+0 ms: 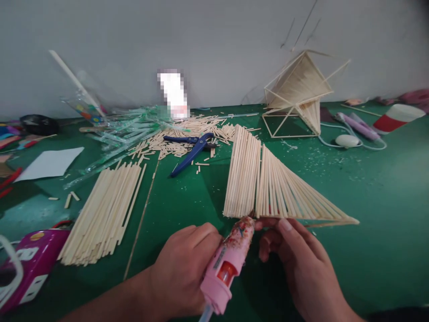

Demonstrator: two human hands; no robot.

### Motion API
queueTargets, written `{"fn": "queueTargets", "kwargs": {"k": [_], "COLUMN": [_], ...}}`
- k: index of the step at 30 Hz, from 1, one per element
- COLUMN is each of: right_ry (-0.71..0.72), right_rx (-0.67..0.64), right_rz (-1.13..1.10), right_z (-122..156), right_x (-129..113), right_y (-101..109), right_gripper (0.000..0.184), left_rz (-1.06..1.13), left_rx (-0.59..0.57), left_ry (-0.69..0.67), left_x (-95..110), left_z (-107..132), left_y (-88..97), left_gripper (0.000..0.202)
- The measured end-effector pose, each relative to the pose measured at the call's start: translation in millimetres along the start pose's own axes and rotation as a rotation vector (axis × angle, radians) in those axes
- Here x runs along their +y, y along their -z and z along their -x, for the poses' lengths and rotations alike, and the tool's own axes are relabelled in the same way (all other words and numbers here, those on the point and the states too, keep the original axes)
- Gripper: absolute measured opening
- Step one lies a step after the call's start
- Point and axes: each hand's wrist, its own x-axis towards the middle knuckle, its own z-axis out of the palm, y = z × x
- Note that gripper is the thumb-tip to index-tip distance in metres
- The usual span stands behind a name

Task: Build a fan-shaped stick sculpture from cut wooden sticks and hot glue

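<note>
My left hand (187, 264) is wrapped round a pink hot glue gun (223, 264), its stained nozzle pointing up and away from me. The tip meets the near edge of a panel of thin wooden sticks (243, 179), close to a narrow gap between its sticks. This panel stands tilted on the table, with a flat left part and a triangular right part tapering to a point. With my right hand (298, 255) I pinch the panel's bottom edge strip between thumb and fingers, just right of the nozzle.
Left lies a pile of long sticks (103, 210). Behind are blue cutters (192, 154), cut stick pieces (167, 143) and green-clear plastic wrappers (130, 127). A stick frame (295, 98) stands back right near a paper cup (398, 118). A purple power strip (36, 264) sits front left.
</note>
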Motion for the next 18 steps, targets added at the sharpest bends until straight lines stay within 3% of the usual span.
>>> {"fn": "queueTargets", "kwargs": {"k": [4,12,18], "right_ry": [0.038,0.04,0.064], "right_rx": [0.003,0.026,0.027], "right_rz": [0.032,0.031,0.03], "right_z": [-2.8,-4.5,-4.1], "right_x": [2.2,3.4,3.8], "right_y": [2.9,3.1,2.4], "right_gripper": [0.022,0.02,0.019], "left_rz": [0.059,0.054,0.021], "left_rx": [-0.001,-0.145,-0.148], "left_ry": [0.003,-0.012,-0.078], "left_x": [2.0,5.9,4.6], "left_z": [-0.7,-6.9,-6.6], "left_y": [-2.6,4.5,5.7], "left_gripper": [0.025,0.023,0.029]}}
